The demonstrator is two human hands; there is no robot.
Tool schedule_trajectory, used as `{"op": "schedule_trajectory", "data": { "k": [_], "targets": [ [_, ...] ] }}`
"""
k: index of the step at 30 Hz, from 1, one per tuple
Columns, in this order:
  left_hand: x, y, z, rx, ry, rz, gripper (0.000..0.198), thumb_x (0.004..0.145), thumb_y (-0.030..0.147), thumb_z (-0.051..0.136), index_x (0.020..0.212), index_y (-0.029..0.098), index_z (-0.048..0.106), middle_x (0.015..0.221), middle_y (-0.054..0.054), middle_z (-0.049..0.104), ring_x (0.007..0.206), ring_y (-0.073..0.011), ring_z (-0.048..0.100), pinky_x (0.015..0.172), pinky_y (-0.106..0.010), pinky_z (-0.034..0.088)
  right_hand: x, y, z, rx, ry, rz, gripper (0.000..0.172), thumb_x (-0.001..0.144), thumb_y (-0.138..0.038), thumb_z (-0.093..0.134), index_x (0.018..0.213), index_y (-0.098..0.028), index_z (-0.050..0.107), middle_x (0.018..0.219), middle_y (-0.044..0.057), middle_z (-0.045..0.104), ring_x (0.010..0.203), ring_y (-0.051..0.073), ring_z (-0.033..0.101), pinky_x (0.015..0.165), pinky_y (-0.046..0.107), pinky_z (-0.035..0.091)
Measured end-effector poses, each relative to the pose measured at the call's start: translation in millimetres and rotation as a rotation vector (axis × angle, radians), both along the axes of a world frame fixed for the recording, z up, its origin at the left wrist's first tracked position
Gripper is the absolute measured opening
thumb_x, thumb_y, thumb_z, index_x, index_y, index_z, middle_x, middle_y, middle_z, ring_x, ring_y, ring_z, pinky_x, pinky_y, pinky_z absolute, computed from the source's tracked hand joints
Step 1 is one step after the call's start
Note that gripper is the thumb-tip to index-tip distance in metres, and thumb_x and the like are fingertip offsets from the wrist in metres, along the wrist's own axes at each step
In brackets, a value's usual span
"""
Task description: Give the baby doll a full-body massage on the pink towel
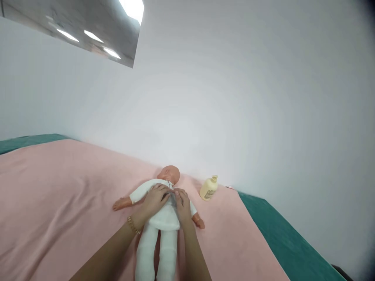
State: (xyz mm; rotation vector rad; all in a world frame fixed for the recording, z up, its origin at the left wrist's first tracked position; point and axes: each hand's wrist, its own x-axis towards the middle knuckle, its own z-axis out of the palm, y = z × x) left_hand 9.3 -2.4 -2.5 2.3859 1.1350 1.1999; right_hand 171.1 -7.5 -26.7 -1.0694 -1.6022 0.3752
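A baby doll (165, 218) in a white top and white leggings lies on its back on a pink blanket (73, 187), head toward the wall and arms spread. My left hand (156, 197) rests on one side of the doll's chest, its fingers laid over the white cloth below the neck. On the other side of the chest lies my right hand (182, 201), fingers extended and touching the top. The fingertips of both hands are close together over a small greyish patch on the chest. A bracelet circles my left wrist.
A pale yellow pump bottle (209, 189) stands on the blanket, right of the doll. Green fabric (281, 226) shows beyond the blanket's edges. A white wall (205, 97) rises behind, with a reflective panel (96, 23) at upper left.
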Motion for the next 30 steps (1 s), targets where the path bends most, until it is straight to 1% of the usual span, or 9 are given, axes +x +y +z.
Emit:
{"op": "schedule_trajectory", "data": {
  "k": [3, 6, 11, 16, 18, 21, 24, 27, 30],
  "targets": [
    [-1, -2, -2.4, -0.001, 0.016, -0.008, 0.028, 0.092, 0.020, 0.045, 0.109, 0.023, 0.068, 0.112, -0.006, 0.069, 0.108, -0.0240, 0.057, 0.097, -0.045, 0.041, 0, 3, -8.7, -0.031, 0.029, -0.017, 0.034, 0.095, -0.043, 0.046, 0.095, -0.022, 0.073, 0.101, 0.007, 0.072, 0.099, 0.022, 0.064, 0.093, 0.036, 0.048],
    [-2, -5, -1.8, -0.020, 0.030, -0.008, 0.027, 0.092, 0.020, 0.045, 0.107, 0.023, 0.068, 0.108, -0.006, 0.070, 0.106, -0.0243, 0.058, 0.095, -0.045, 0.042, 1, 2, -15.3, -0.084, 0.043, -0.030, 0.031, 0.094, -0.041, 0.049, 0.096, -0.022, 0.073, 0.101, 0.007, 0.073, 0.097, 0.023, 0.066, 0.090, 0.035, 0.050],
    [-1, -4, -2.6, -0.047, 0.065, -0.001, 0.025, 0.092, 0.020, 0.045, 0.104, 0.022, 0.068, 0.107, -0.006, 0.071, 0.104, -0.0253, 0.057, 0.093, -0.045, 0.043, 0, -2, -16.5, -0.129, 0.057, -0.010, 0.026, 0.092, -0.035, 0.050, 0.096, -0.022, 0.073, 0.101, 0.006, 0.073, 0.098, 0.024, 0.066, 0.091, 0.035, 0.050],
    [-2, 1, -13.2, -0.048, 0.070, -0.007, 0.026, 0.093, 0.021, 0.045, 0.105, 0.023, 0.067, 0.111, -0.006, 0.069, 0.107, -0.0258, 0.056, 0.094, -0.047, 0.043, 0, -3, -18.0, -0.129, 0.047, 0.001, 0.025, 0.094, -0.033, 0.048, 0.097, -0.023, 0.071, 0.103, 0.006, 0.072, 0.101, 0.023, 0.065, 0.093, 0.036, 0.049],
    [-2, 4, -19.5, -0.002, 0.043, 0.003, 0.026, 0.094, 0.021, 0.044, 0.107, 0.022, 0.066, 0.113, -0.006, 0.068, 0.109, -0.0252, 0.056, 0.095, -0.046, 0.043, 1, -2, -20.1, -0.100, 0.027, 0.012, 0.026, 0.094, -0.032, 0.047, 0.100, -0.023, 0.070, 0.107, 0.006, 0.070, 0.106, 0.022, 0.062, 0.097, 0.036, 0.047],
    [-2, 8, -28.1, 0.067, -0.010, 0.047, 0.028, 0.094, 0.022, 0.045, 0.115, 0.020, 0.063, 0.121, -0.008, 0.065, 0.114, -0.0241, 0.055, 0.098, -0.046, 0.043, 3, -2, -23.2, -0.077, 0.002, -0.016, 0.027, 0.093, -0.033, 0.050, 0.112, -0.023, 0.066, 0.123, 0.008, 0.064, 0.120, 0.022, 0.055, 0.106, 0.038, 0.042],
    [-3, 11, -33.1, 0.053, -0.007, 0.090, 0.031, 0.094, 0.024, 0.045, 0.120, 0.018, 0.061, 0.126, -0.009, 0.063, 0.118, -0.0242, 0.053, 0.102, -0.046, 0.042, 3, -5, -23.1, -0.112, -0.028, -0.009, 0.034, 0.093, -0.034, 0.051, 0.124, -0.024, 0.060, 0.134, 0.007, 0.056, 0.128, 0.022, 0.048, 0.111, 0.039, 0.037],
    [-3, 13, -34.6, 0.009, 0.022, 0.094, 0.033, 0.094, 0.026, 0.044, 0.120, 0.016, 0.061, 0.125, -0.010, 0.064, 0.119, -0.0240, 0.053, 0.104, -0.046, 0.041, 2, -7, -19.4, -0.168, -0.066, 0.035, 0.035, 0.095, -0.036, 0.048, 0.125, -0.024, 0.060, 0.136, 0.006, 0.056, 0.129, 0.021, 0.047, 0.114, 0.039, 0.033],
    [-4, 14, -34.5, -0.015, 0.039, 0.090, 0.034, 0.094, 0.027, 0.043, 0.120, 0.015, 0.061, 0.125, -0.010, 0.064, 0.120, -0.0241, 0.053, 0.105, -0.045, 0.040, 0, -8, -16.0, -0.195, -0.075, 0.042, 0.035, 0.095, -0.038, 0.046, 0.122, -0.023, 0.063, 0.133, 0.006, 0.058, 0.127, 0.022, 0.050, 0.113, 0.039, 0.034]
  ]
}}
